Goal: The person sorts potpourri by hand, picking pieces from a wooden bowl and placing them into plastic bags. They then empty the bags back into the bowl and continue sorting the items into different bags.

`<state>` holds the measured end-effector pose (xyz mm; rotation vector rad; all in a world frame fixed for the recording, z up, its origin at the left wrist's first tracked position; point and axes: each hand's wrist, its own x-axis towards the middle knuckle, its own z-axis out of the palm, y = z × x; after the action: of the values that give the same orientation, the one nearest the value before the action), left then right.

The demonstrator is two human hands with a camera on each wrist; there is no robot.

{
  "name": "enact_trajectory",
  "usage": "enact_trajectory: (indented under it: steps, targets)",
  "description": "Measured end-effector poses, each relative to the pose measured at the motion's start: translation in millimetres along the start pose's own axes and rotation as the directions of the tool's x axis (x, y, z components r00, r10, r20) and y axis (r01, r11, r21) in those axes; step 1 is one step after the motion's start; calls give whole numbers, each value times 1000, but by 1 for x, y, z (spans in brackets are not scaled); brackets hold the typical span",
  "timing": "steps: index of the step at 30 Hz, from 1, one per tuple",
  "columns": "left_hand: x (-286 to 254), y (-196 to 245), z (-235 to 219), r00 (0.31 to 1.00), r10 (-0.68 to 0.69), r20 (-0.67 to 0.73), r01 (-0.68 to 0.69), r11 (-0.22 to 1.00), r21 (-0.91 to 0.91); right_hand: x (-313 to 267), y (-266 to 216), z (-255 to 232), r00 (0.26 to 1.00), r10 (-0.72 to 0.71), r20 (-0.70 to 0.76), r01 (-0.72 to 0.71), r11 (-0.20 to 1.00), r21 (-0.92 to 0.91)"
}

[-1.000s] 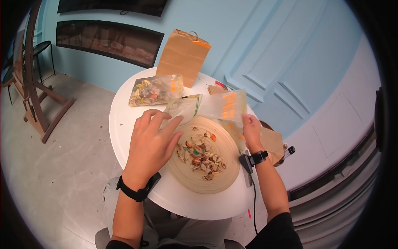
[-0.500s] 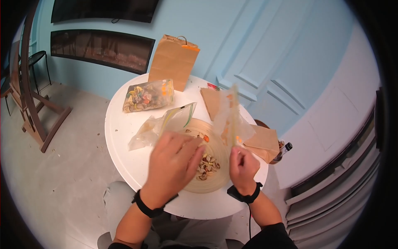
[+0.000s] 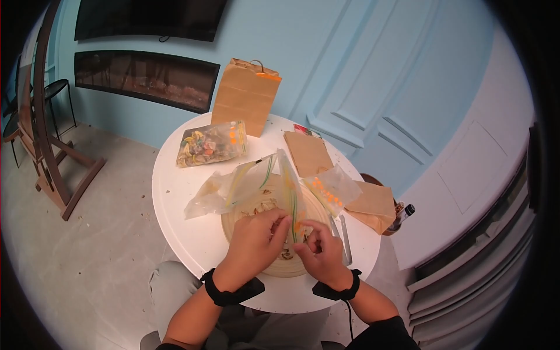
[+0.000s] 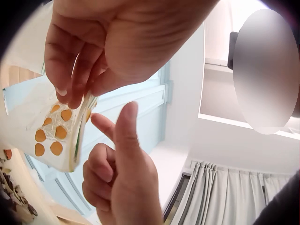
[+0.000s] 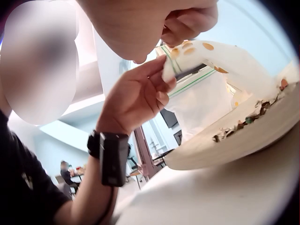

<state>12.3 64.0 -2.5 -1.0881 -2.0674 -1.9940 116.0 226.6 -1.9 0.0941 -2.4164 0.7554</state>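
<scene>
My left hand (image 3: 256, 245) pinches the zip edge of a translucent zip bag (image 3: 332, 189) with orange dots, its body spreading to the right. At that edge, my right hand (image 3: 324, 256) points its index finger at the zip strip; in the left wrist view its thumb stands apart and its other fingers (image 4: 99, 164) are bent. Under both hands lies a round pale tray (image 3: 290, 270) of dried petal-like pieces (image 5: 248, 119), partly hidden in the head view. A second clear zip bag (image 3: 207, 198) with a green strip lies left of them, overlapping the tray.
A full zip bag (image 3: 210, 146) of colourful dried pieces lies at the back left of the round white table (image 3: 181, 245). Behind it stands a brown paper bag (image 3: 245, 96). Flat brown paper bags (image 3: 309, 153) lie at the back right, and another brown bag (image 3: 373, 207) at the right edge.
My right hand has brought the dotted bag from the right to the middle, over the tray. My left hand has moved right, away from the other clear bag, and now pinches the dotted bag.
</scene>
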Motion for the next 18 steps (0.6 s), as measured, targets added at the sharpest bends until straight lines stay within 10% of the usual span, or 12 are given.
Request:
enact_trajectory:
  steps: [6,14,18]
  targets:
    - [1,-10,7,942,297,158,-333,886,323,16,-3,-1,958,283,55,-285,904,319]
    - [4,-7,7,975,189,117,-203,972,122,18,18,-7,944,319,78,-322,852,413]
    - [6,-3,12,991,135,28,-135,990,35,21,19,-11,950,258,-175,-233,960,153]
